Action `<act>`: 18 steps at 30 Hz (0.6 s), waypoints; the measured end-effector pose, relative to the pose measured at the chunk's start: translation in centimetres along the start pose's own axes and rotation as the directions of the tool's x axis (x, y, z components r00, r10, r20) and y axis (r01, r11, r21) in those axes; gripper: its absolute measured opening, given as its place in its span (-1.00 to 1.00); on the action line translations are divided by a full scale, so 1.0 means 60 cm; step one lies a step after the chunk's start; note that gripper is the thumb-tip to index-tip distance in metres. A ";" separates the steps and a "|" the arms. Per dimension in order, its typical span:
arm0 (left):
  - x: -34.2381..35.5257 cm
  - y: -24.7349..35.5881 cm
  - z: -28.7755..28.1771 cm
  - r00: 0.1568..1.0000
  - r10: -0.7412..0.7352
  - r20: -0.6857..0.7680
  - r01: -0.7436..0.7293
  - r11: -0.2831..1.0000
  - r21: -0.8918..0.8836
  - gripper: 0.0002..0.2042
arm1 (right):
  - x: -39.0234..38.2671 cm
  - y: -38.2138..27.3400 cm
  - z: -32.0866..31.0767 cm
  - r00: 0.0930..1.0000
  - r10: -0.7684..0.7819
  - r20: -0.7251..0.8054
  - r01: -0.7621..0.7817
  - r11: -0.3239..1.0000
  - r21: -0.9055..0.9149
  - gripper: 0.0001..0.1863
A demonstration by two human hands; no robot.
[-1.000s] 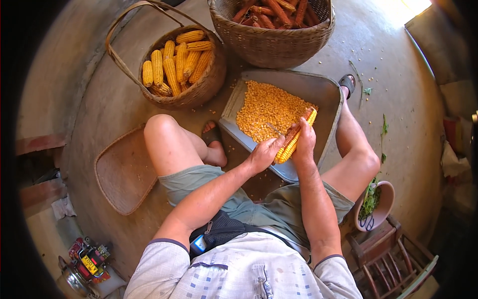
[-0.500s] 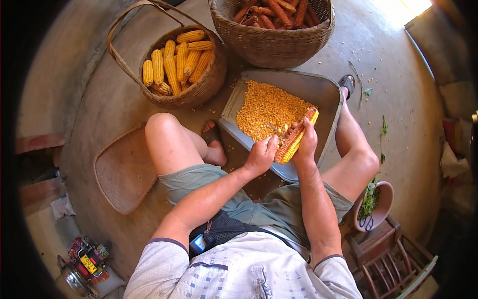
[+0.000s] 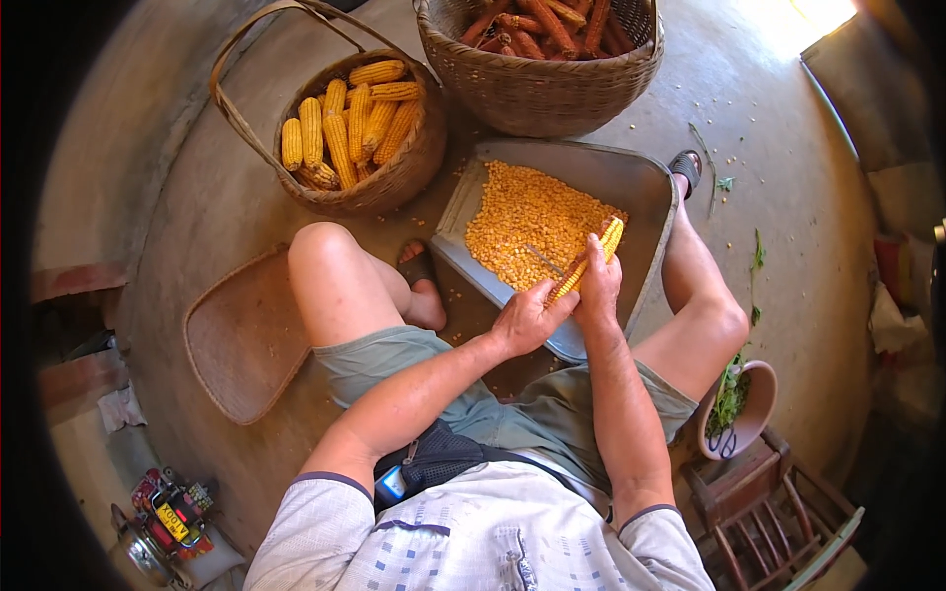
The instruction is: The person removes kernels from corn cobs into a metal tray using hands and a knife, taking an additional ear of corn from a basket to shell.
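A partly shelled corn cob [image 3: 612, 238] is held slantwise over the near part of a grey metal pan [image 3: 645, 212]. My right hand [image 3: 599, 286] is wrapped round its upper part. Closed at the cob's lower end is my left hand [image 3: 530, 317]. Yellow kernels show on the side facing up, with a little bare reddish core along one edge. A thin dark metal spike [image 3: 542, 258] slants just beyond my left fingers; whether that hand grips it cannot be seen. Loose corn kernels [image 3: 527, 207] are heaped in the pan's left and middle.
Whole yellow cobs [image 3: 340, 138] fill a handled basket [image 3: 399, 177] at far left. Reddish bare cobs [image 3: 557, 30] lie in a larger basket [image 3: 542, 94]. A flat woven tray [image 3: 241, 340] lies left of my knee; a bowl of greens [image 3: 754, 404] and wooden chair [image 3: 769, 512] stand right.
The cob has been turned in my hands, so its bare reddish side has rolled mostly out of sight and kernels face up. My left hand has shifted slightly nearer to me.
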State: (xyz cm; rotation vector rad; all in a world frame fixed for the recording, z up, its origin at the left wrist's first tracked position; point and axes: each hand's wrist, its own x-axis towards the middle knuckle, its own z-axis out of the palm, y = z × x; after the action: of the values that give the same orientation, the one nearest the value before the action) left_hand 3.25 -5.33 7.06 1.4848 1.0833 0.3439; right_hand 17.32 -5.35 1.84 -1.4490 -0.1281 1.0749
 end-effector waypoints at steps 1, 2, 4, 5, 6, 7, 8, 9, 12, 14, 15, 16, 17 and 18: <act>0.000 0.000 0.001 1.000 0.005 -0.016 -0.006 0.999 -0.050 -0.53 | -0.001 -0.002 0.001 1.000 0.001 -0.001 -0.001 1.000 0.000 -0.73; 0.000 -0.001 0.002 1.000 0.004 -0.015 -0.004 0.999 -0.050 -0.53 | -0.002 -0.004 0.001 0.999 0.005 0.033 -0.007 0.998 0.057 -0.74; 0.000 -0.002 0.003 0.999 0.027 -0.027 -0.030 0.994 -0.109 -0.60 | -0.001 -0.007 0.001 0.998 0.008 0.061 -0.015 0.993 0.117 -0.75; 0.001 -0.003 0.004 0.999 0.027 -0.021 -0.029 0.994 -0.107 -0.60 | 0.000 -0.008 0.000 0.997 0.010 0.070 -0.018 0.994 0.109 -0.76; 0.002 -0.003 0.004 0.998 0.045 -0.033 -0.049 0.993 -0.104 -0.62 | 0.001 -0.009 -0.002 0.997 0.012 0.078 -0.020 0.995 0.101 -0.77; 0.003 -0.008 0.003 0.997 0.062 -0.051 -0.067 0.993 -0.100 -0.63 | -0.005 -0.016 0.002 0.997 0.015 0.078 -0.023 0.994 0.104 -0.77; 0.007 -0.013 0.000 0.997 0.060 -0.050 -0.065 0.993 -0.096 -0.63 | -0.010 -0.025 0.004 0.989 0.058 0.137 -0.084 0.978 0.190 -0.77; 0.013 -0.018 -0.004 0.991 0.081 -0.103 -0.096 0.984 -0.153 -0.63 | -0.016 -0.034 0.007 0.975 0.095 0.201 -0.149 0.951 0.270 -0.78; 0.022 -0.026 0.003 0.977 0.133 -0.168 -0.162 0.972 -0.168 -0.63 | -0.021 -0.048 0.011 0.983 0.013 0.181 -0.064 0.958 0.280 -0.79; 0.028 -0.024 0.004 0.989 0.057 -0.134 -0.082 0.978 -0.190 -0.62 | -0.014 -0.040 0.007 0.986 -0.017 0.167 -0.027 0.965 0.261 -0.78; 0.031 -0.023 0.003 0.990 0.059 -0.132 -0.084 0.978 -0.189 -0.62 | -0.009 -0.029 0.006 0.990 -0.020 0.142 -0.016 0.969 0.247 -0.78; 0.034 -0.023 0.001 0.996 0.046 -0.080 -0.065 0.965 -0.255 -0.60 | -0.006 -0.023 0.007 0.993 -0.021 0.119 -0.007 0.973 0.232 -0.77; 0.036 -0.022 0.000 0.999 0.037 -0.029 -0.044 0.947 -0.319 -0.59 | -0.004 -0.019 0.002 0.994 -0.005 0.108 -0.016 0.981 0.195 -0.76; 0.036 -0.022 -0.002 0.999 0.037 -0.029 -0.045 0.946 -0.320 -0.59 | -0.003 -0.013 0.000 0.994 -0.006 0.109 -0.015 0.981 0.194 -0.76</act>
State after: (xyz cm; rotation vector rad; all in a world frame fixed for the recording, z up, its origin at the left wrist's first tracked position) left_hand 3.75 -3.80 5.13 1.2155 0.9634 0.5416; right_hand 17.61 -5.27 2.60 -1.2164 -0.0947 1.1385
